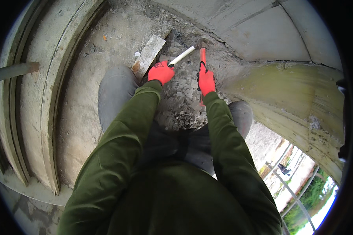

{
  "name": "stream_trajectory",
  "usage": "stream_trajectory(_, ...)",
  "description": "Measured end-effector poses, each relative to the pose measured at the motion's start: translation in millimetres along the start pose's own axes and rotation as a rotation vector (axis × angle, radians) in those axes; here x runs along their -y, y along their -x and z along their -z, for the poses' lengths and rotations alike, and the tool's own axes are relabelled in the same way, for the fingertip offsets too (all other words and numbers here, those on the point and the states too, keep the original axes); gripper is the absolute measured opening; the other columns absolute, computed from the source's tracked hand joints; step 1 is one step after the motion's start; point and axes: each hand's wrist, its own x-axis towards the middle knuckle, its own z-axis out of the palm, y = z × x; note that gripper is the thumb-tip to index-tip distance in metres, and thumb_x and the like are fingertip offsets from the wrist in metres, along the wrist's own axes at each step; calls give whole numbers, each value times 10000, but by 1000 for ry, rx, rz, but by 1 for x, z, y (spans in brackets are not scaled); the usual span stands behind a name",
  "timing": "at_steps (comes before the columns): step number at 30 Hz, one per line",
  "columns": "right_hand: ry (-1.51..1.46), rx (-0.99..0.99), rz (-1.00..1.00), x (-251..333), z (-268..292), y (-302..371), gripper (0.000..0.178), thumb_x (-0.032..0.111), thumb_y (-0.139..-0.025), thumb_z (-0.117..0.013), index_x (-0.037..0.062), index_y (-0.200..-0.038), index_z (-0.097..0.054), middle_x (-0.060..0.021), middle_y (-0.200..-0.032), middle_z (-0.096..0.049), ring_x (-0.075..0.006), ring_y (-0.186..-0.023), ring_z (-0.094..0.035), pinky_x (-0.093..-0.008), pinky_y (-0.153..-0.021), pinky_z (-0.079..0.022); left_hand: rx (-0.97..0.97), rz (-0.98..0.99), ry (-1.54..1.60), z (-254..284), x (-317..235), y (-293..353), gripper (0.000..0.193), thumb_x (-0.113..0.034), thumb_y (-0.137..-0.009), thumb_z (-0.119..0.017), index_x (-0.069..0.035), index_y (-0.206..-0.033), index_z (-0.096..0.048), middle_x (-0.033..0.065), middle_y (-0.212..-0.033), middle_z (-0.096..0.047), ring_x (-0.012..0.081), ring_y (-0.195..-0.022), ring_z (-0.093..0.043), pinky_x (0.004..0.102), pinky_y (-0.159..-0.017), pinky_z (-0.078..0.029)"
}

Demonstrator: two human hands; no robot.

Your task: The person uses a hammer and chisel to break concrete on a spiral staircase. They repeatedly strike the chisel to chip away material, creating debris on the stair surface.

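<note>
Both my hands wear red gloves with dark trim, below dark green sleeves. My left hand (161, 73) is closed around the near end of a short white pipe (183, 55), which slants away to the upper right. My right hand (206, 80) grips the red handle of a hammer (202, 55). The hammer's dark head lies at the far end, close to the tip of the pipe. Broken grey rubble (182, 92) spreads under and between the hands. Left of my left hand rests a flat pale board (153, 49), scuffed and brown-stained at its near end.
Curved ledges (51, 90) run along the left, with a round metal tube (15, 72) reaching over them. Grey wall panels (270, 35) rise beyond the rubble. A yellowish, stained slab (290, 94) stands at right, above an opening with metal railings (298, 199). My bent knees flank the rubble.
</note>
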Motion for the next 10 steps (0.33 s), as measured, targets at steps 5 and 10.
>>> stream_trajectory(5,-235,-87,286,93,58,50,523,465,-1035,-493,22,-786,-614,-99,-651,-593,-271,-582,-532,-423,-586,-425,87,34,2,8,2,0,470,-453,-924,-577,-118,-1249,-638,152,-1169,-692,333,-1083,-664,460,-906,-522)
stream_trajectory(10,-557,-133,378,95,81,66,428,432,-1040,-518,72,-835,-627,-5,-651,-609,-228,-547,-501,-403,-547,-403,192,13,-72,-1,-5,32,529,-433,-917,-618,-154,-1364,-579,158,-1172,-695,328,-1093,-669,471,-917,-520)
